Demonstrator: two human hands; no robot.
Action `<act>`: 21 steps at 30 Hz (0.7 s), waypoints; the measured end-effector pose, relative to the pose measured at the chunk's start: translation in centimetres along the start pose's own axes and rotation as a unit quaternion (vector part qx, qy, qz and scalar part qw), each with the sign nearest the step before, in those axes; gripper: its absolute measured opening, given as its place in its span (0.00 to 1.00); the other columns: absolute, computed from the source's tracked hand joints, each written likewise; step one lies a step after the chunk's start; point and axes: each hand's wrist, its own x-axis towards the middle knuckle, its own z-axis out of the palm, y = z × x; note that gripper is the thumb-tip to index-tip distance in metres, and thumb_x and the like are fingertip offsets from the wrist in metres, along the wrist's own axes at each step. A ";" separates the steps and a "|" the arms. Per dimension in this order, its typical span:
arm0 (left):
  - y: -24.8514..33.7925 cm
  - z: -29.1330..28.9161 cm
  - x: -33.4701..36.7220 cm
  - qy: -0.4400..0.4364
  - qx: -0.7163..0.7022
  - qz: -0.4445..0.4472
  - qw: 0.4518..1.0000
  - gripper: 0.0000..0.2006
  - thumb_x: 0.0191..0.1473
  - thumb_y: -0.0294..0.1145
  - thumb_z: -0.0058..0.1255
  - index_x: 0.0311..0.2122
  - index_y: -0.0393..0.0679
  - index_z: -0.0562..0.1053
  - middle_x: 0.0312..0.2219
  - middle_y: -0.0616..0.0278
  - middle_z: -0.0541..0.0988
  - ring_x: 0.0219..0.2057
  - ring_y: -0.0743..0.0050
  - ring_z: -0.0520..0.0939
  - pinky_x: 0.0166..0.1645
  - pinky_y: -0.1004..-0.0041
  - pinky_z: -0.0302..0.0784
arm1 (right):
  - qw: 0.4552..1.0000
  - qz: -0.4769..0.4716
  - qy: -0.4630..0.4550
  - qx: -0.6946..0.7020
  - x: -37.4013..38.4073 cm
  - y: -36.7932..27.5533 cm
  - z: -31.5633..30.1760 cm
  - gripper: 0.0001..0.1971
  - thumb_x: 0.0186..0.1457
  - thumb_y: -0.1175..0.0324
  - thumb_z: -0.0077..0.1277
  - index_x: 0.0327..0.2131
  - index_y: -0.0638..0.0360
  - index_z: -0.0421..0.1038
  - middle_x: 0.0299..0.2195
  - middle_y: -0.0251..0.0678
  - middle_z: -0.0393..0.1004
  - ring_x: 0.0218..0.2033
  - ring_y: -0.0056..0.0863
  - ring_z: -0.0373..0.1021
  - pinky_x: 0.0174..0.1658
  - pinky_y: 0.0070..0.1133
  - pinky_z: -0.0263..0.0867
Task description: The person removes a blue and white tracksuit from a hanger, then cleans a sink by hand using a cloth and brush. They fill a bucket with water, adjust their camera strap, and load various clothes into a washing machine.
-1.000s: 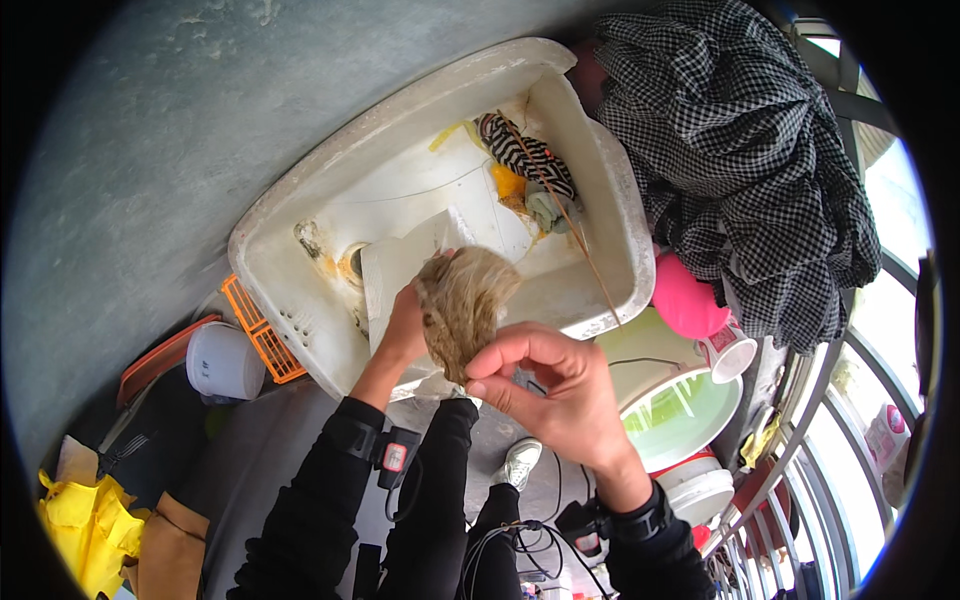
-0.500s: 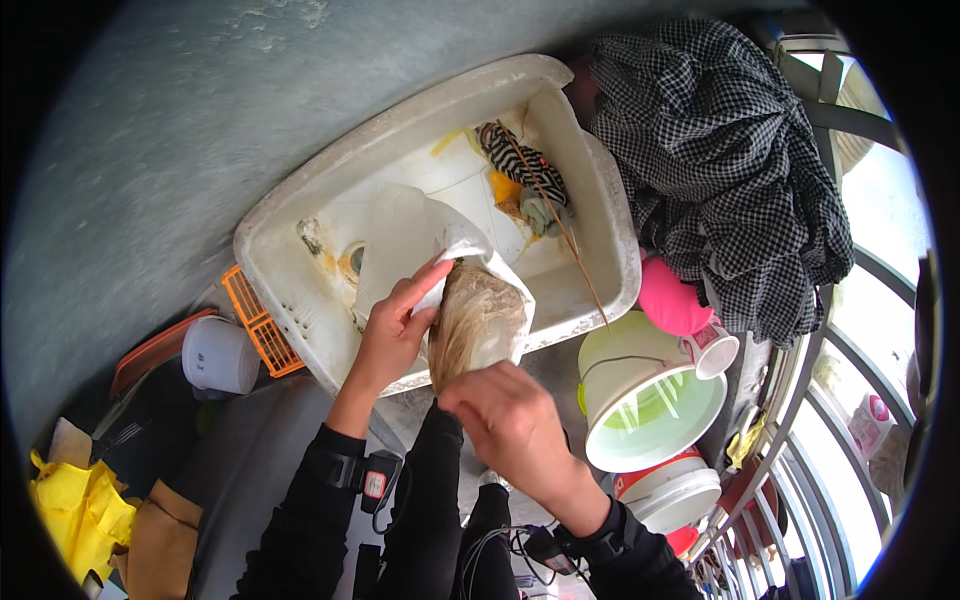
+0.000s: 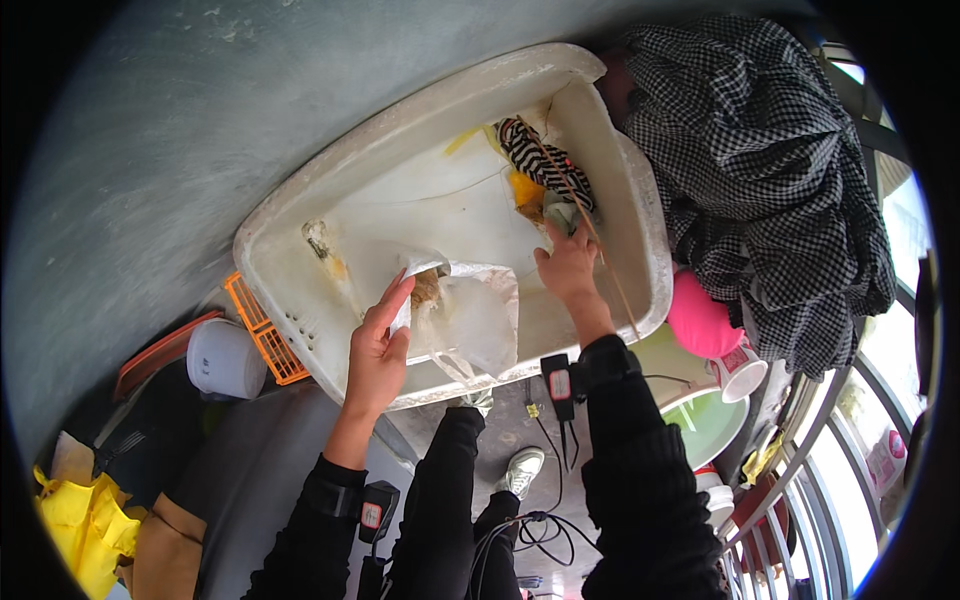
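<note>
At the near rim of the white plastic tub (image 3: 300, 215), our left hand (image 3: 378, 345) pinches a clear plastic bag (image 3: 478, 318) by its upper corner, fingers closed on the film, with something brownish bunched at the bag's neck. The bag now lies slack against the tub's near wall; half a second ago both hands gripped it together, lifted above the tub. Our right hand (image 3: 566, 268) has since let go and moved deeper into the tub, its fingers curled down toward the heap at the far right corner; we cannot tell whether they have closed on anything. That heap holds a black-and-white striped cloth (image 3: 538, 155), a yellow scrap just below it, and a thin stick (image 3: 585, 225) slanting across. We judge the bag to be parked while something is fetched from the heap. Beyond the tub's right wall hangs a black-and-white checked cloth (image 3: 760, 170), a pink object (image 3: 697, 322) beneath it. Left of the tub, an orange crate (image 3: 262, 330).
</note>
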 end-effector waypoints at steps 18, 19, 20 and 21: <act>0.1 3.8 1.6 -0.012 0.079 0.060 0.995 0.36 0.47 0.07 0.38 0.63 0.48 0.62 0.63 0.62 0.62 0.46 0.66 0.73 0.48 0.75 0.70 | 0.939 -0.202 -0.079 0.268 -15.5 -7.5 -12.0 0.24 0.46 0.86 0.46 0.50 0.61 0.71 0.54 0.50 0.68 0.52 0.47 0.64 0.55 0.31 0.61; 0.3 3.6 1.3 -0.016 0.061 0.068 0.996 0.36 0.47 0.07 0.38 0.63 0.48 0.62 0.63 0.62 0.63 0.46 0.66 0.73 0.48 0.75 0.70 | 0.932 -0.207 -0.080 0.287 -14.5 -7.4 -10.9 0.23 0.45 0.87 0.45 0.46 0.61 0.73 0.52 0.48 0.70 0.51 0.46 0.65 0.54 0.30 0.63; 0.4 3.3 0.9 -0.015 0.090 0.085 0.992 0.36 0.47 0.07 0.38 0.62 0.48 0.62 0.63 0.63 0.63 0.46 0.66 0.73 0.48 0.75 0.70 | 0.926 -0.203 -0.096 0.302 -13.5 -7.0 -9.7 0.22 0.44 0.88 0.44 0.43 0.61 0.75 0.51 0.46 0.72 0.50 0.44 0.66 0.52 0.28 0.64; 0.6 3.0 0.5 -0.020 0.106 0.086 0.990 0.36 0.47 0.06 0.37 0.62 0.47 0.62 0.63 0.63 0.63 0.46 0.66 0.73 0.48 0.75 0.71 | 0.915 -0.144 -0.043 0.374 -12.3 -6.4 -8.7 0.21 0.43 0.88 0.40 0.37 0.59 0.78 0.47 0.40 0.76 0.45 0.39 0.70 0.46 0.25 0.67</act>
